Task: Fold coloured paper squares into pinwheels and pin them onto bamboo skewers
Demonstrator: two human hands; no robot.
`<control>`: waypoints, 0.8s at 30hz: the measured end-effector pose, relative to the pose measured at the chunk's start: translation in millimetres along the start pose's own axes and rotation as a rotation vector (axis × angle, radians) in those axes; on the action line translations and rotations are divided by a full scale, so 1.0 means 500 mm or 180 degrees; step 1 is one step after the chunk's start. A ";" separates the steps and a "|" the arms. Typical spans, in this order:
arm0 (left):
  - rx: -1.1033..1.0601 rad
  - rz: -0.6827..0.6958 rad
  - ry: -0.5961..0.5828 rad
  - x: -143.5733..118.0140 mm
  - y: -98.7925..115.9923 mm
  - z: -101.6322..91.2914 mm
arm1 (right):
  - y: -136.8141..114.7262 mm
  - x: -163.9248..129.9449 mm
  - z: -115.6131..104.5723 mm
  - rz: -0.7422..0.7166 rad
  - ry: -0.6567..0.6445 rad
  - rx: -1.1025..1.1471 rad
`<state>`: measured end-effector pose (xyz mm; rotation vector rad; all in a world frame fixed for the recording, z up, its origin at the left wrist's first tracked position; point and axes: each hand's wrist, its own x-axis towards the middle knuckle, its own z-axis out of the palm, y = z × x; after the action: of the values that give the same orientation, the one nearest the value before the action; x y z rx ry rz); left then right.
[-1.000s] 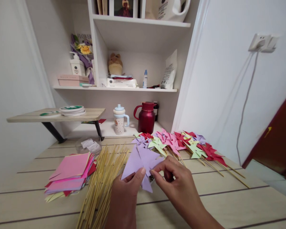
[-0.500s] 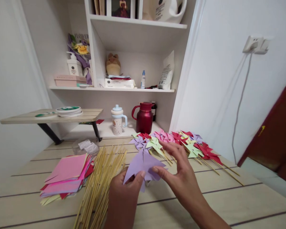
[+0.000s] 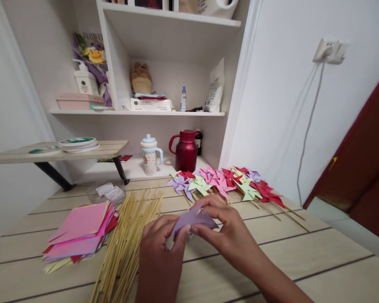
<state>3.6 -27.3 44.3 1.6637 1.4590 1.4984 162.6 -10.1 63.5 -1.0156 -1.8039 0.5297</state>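
Bare table (image 3: 318, 256) right of the hands; bamboo sticks (image 3: 126, 235) close left, finished pinwheels (image 3: 227, 183) just behind.

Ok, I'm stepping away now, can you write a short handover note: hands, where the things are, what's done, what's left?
Left hand and right hand both pinch the purple paper piece, folded, above the table.
Bamboo sticks lie in a bundle left of the hands; paper squares are stacked further left.
Done: a row of finished pinwheels on sticks lies behind the hands.
Left: the purple piece has no stick yet; many sticks and squares are unused.
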 end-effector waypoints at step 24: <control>-0.1993 -0.1356 -0.0486 0.020 0.015 0.013 | -0.003 -0.011 0.071 0.1564 0.0576 0.3810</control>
<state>10.9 -19.0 52.9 0.9934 1.0257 1.3570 131.2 -12.5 46.2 -0.5736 -0.7587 1.5121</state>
